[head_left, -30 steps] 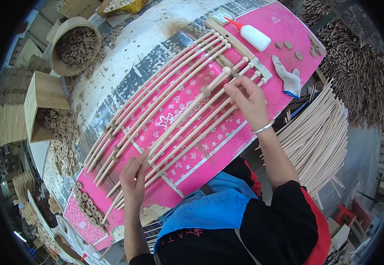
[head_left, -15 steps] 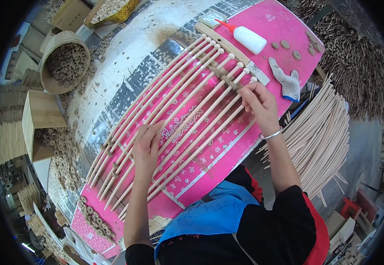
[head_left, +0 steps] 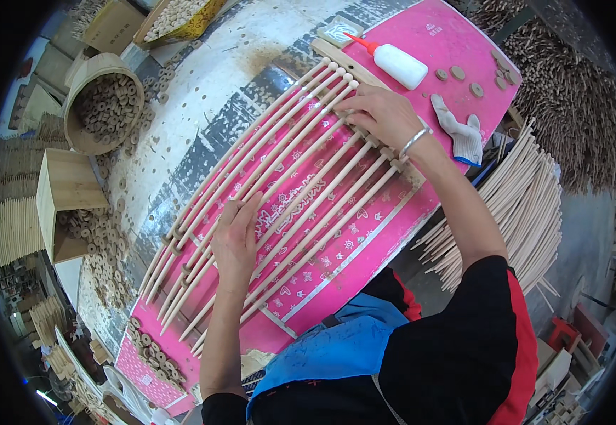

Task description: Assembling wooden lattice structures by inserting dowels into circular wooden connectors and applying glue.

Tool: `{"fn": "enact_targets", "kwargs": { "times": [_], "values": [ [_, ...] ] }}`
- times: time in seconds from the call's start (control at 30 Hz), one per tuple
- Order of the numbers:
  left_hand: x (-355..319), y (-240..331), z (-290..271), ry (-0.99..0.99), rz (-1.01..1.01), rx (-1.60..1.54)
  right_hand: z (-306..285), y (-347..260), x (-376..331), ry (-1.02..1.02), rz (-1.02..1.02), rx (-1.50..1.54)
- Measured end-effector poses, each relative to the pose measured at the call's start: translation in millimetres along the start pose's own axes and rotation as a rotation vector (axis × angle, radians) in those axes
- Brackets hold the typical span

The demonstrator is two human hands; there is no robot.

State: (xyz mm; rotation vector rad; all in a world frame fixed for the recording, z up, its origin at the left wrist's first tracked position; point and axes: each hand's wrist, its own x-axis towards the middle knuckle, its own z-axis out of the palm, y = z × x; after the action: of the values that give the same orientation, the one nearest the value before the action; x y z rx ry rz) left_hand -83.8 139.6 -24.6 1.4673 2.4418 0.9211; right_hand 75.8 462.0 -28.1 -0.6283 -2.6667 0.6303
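Right grip: narrow, fingertips drawn together on the upper end of one ball-ended dowel; its ball is hidden under my fingers. Left grip: also narrow, fingertips down among the dowels about mid-length; I can't tell whether it clamps one or just touches. The dowel slants across between the two grips, side by side with the others.

Just beyond the right grip: four pale ball ends in a row, dowels running down past the left grip on its far side. Just on my side of the right grip: wooden rings bunched near the upper ends of the dowels there. More wooden rings sit on the dowels left of the left grip.

Wooden strip lies past the ball ends, partly behind the right grip. Further out from that grip: white squeeze bottle with red nozzle, lying on its side; white knit glove to its right; loose wooden discs past those, all on a pink patterned sheet over the table.

Well left of the left grip: wooden box and a tipped round tub of rings. Well right of the right grip, off the table: fanned heap of bare dowels.
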Motion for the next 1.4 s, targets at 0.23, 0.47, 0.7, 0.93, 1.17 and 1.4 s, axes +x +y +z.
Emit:
{"fn": "enact_targets", "kwargs": {
  "times": [0.23, 0.47, 0.7, 0.93, 1.17, 1.4],
  "values": [
    [0.8, -2.8, 0.2, -0.017, -0.002, -0.012, 0.8, 12.1, 13.3, -0.142, -0.102, -0.039],
    [-0.7, -5.7, -0.8, -0.069, -0.025, -0.066, -3.8, 10.0, 18.1, -0.181, -0.138, -0.071],
    [-2.0, -2.5, 2.1, -0.065, 0.040, 0.074, -5.0, 10.6, 15.2, -0.176, -0.126, -0.074],
    [-16.1, -15.6, -4.7, 0.116, 0.071, 0.378, -14.0, 4.6, 10.4, -0.121, -0.020, 0.084],
    [-11.8, -19.9, -11.8, 0.135, 0.147, 0.434, 7.8, -52.7, -28.1, -0.075, -0.042, 0.421],
    [-65.3, 16.3, -67.3, 0.123, 0.192, 0.508, 54.3, -126.9, -53.3, -0.313, 0.541, 1.477]
  ]
}}
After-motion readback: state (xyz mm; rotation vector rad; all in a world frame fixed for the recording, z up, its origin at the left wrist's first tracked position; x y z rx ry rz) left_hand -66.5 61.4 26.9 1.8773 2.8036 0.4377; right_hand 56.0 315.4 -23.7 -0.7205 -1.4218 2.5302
